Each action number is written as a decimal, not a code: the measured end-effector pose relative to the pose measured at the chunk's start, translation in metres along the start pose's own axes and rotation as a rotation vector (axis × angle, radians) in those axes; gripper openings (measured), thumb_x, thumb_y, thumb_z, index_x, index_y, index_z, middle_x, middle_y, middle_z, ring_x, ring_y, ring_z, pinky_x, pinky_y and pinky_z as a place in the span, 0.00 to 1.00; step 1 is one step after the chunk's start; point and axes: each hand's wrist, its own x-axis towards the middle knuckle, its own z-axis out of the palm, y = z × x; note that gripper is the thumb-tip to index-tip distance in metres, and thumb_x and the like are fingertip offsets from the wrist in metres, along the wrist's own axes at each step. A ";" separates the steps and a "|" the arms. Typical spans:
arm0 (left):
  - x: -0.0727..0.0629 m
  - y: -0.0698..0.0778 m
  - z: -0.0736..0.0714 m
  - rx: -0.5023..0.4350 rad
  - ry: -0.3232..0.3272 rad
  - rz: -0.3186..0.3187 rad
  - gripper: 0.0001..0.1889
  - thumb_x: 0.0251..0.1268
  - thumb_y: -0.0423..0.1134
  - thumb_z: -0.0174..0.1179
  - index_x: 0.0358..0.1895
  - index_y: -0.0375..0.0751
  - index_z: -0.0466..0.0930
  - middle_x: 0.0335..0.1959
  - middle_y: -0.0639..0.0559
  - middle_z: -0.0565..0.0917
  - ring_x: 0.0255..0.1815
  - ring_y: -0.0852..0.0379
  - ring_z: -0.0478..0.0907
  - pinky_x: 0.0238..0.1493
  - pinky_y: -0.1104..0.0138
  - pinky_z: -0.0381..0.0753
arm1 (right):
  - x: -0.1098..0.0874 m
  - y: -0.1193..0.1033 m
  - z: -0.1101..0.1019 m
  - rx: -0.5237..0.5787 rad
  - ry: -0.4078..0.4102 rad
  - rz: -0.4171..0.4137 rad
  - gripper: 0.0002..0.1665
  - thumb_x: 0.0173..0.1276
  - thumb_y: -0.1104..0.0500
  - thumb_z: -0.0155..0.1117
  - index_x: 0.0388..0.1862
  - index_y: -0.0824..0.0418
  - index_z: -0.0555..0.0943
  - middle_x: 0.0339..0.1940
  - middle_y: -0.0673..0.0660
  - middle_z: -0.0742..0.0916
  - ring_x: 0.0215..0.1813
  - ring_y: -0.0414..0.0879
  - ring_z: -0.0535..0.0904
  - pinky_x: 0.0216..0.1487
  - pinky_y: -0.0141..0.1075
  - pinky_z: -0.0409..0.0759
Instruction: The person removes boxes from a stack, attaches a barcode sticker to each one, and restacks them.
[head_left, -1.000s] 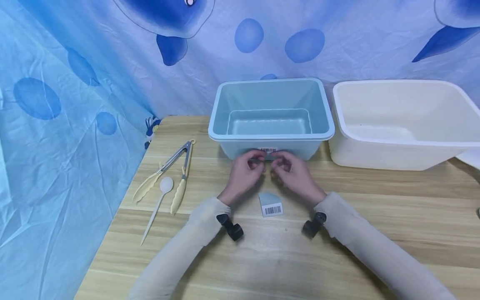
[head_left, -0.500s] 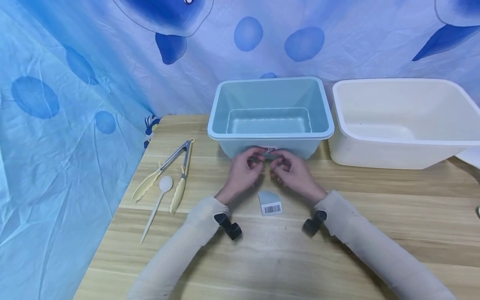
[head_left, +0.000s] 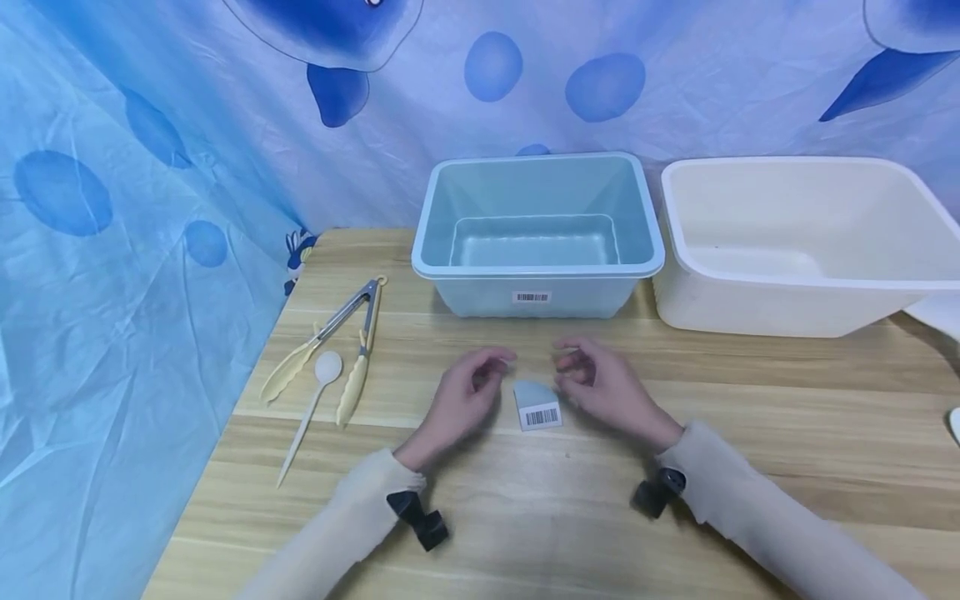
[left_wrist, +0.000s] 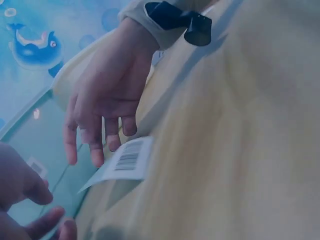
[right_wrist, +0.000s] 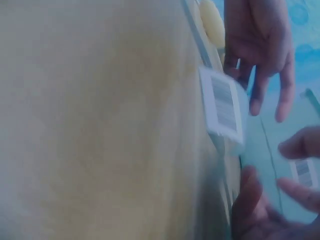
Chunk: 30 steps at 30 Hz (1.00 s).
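Table (head_left: 555, 533) runs past your head view's bottom edge; its left edge is well apart from you. White tub (head_left: 765, 310), cut off at right, stands just beside the blue tub (head_left: 480, 297). Wood separates both from your left hand (head_left: 460, 398) and right hand (head_left: 611, 388), fingers loosely bent, thumbs apart from fingertips. Between them lies the barcode paper (head_left: 537, 406); right-hand contact is hard to tell.

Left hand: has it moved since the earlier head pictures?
Yes. In the head view, the left hand has drawn back from the blue bin, down the picture and slightly left.
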 end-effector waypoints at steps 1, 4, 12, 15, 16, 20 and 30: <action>-0.005 0.000 0.001 -0.006 -0.016 -0.008 0.17 0.60 0.21 0.54 0.51 0.38 0.80 0.45 0.41 0.84 0.46 0.48 0.81 0.50 0.60 0.81 | -0.004 -0.001 0.001 -0.026 0.009 0.007 0.29 0.59 0.66 0.67 0.60 0.63 0.74 0.45 0.64 0.86 0.39 0.49 0.84 0.38 0.31 0.83; -0.018 0.002 0.005 -0.023 -0.063 -0.044 0.18 0.58 0.21 0.54 0.51 0.38 0.80 0.43 0.43 0.85 0.45 0.49 0.81 0.48 0.64 0.81 | -0.017 -0.003 0.004 -0.056 0.009 0.044 0.27 0.57 0.65 0.68 0.57 0.61 0.76 0.42 0.62 0.87 0.36 0.45 0.83 0.35 0.31 0.82; -0.033 0.010 0.017 0.018 -0.170 -0.085 0.19 0.55 0.25 0.60 0.53 0.36 0.77 0.39 0.45 0.84 0.39 0.55 0.81 0.31 0.74 0.79 | -0.033 -0.007 0.016 0.006 -0.022 0.084 0.24 0.56 0.69 0.67 0.53 0.60 0.76 0.36 0.58 0.89 0.28 0.42 0.82 0.27 0.30 0.79; -0.034 0.010 0.019 0.045 -0.169 -0.086 0.20 0.54 0.25 0.61 0.53 0.35 0.78 0.38 0.46 0.84 0.34 0.58 0.79 0.28 0.75 0.77 | -0.034 -0.006 0.019 0.006 -0.010 0.092 0.23 0.56 0.70 0.67 0.52 0.61 0.77 0.35 0.58 0.89 0.28 0.41 0.81 0.28 0.30 0.79; -0.034 0.010 0.019 0.041 -0.166 -0.088 0.20 0.54 0.25 0.61 0.53 0.35 0.78 0.38 0.46 0.84 0.33 0.59 0.79 0.28 0.75 0.77 | -0.034 -0.006 0.020 0.007 -0.006 0.094 0.23 0.56 0.69 0.67 0.51 0.60 0.77 0.34 0.58 0.89 0.29 0.40 0.81 0.28 0.30 0.79; -0.033 0.009 0.020 -0.035 -0.157 -0.119 0.19 0.55 0.24 0.60 0.52 0.35 0.79 0.38 0.44 0.84 0.33 0.60 0.80 0.31 0.74 0.80 | -0.034 -0.004 0.021 0.014 0.010 0.092 0.19 0.58 0.68 0.68 0.48 0.58 0.78 0.34 0.56 0.88 0.30 0.41 0.82 0.31 0.30 0.80; -0.029 0.011 0.028 -0.281 -0.136 -0.208 0.20 0.54 0.20 0.60 0.52 0.31 0.79 0.44 0.36 0.82 0.42 0.51 0.82 0.42 0.73 0.83 | -0.044 -0.003 0.016 0.066 0.054 0.026 0.17 0.59 0.69 0.67 0.46 0.58 0.80 0.34 0.54 0.87 0.36 0.42 0.83 0.38 0.31 0.84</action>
